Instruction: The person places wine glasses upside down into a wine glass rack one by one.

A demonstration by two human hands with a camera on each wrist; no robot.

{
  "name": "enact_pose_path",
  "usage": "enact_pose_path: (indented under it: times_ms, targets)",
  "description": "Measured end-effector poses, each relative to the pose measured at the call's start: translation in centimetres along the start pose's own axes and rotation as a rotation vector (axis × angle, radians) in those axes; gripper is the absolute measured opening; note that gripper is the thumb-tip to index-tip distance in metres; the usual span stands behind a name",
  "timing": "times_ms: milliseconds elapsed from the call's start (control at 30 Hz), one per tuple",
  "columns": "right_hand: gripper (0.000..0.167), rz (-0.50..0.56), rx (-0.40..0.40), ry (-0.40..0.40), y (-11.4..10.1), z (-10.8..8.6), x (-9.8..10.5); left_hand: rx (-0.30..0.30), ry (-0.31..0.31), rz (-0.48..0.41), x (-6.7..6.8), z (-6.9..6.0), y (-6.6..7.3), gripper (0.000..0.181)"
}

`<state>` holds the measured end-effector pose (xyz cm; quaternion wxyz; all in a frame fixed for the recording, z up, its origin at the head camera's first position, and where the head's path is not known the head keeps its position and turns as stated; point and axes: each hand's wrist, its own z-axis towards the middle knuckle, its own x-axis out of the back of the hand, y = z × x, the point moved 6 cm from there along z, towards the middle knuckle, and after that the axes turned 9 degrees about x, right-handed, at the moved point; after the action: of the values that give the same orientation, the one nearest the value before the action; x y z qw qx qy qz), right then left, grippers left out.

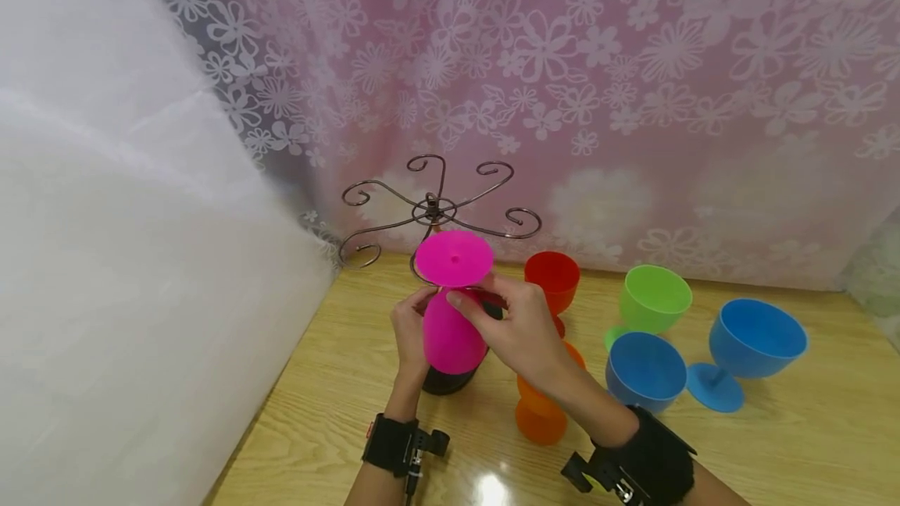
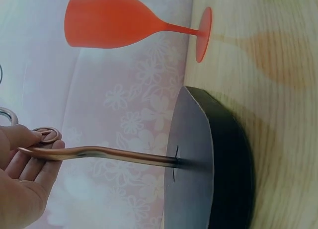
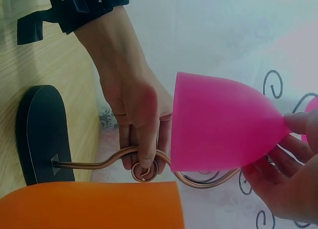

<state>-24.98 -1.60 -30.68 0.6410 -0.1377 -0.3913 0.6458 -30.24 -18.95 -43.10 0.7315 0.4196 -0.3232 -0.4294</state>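
Pink floral curtain [image 1: 562, 92] hangs behind the wood-grained table [image 1: 316, 404]. The right hand [image 1: 522, 326] pinches a smooth magenta goblet [image 1: 453, 332] by its stem, overturned above the table, flat round foot uppermost; the left hand [image 1: 408, 326] grips a copper-coloured metal stand [image 2: 124, 155].

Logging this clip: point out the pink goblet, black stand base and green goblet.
Pink goblet [image 1: 453, 338], head view, bowl.
Black stand base [image 3: 48, 124], right wrist view, top face.
Green goblet [image 1: 651, 304], head view, bowl.

From above, my head view looks forward and down on the worktop [image 1: 316, 412]; my wrist views, nearer and turned sideways, both catch the base [image 2: 191, 134] and rod [image 2: 124, 156].
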Motion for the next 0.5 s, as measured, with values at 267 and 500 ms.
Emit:
enact_pose_path:
  times_ms: [267, 500]
  targets:
    - [0.027, 0.024, 0.014, -0.008, -0.2, -0.5, 1.0, 0.028, -0.032, -0.079, 0.2, 0.0, -1.2, 0.015]
    - [0.028, -0.076, -0.050, 0.020, 0.1, -1.6, 4.9, -0.081, -0.048, -0.152, 0.4, 0.8, -0.7, 0.024]
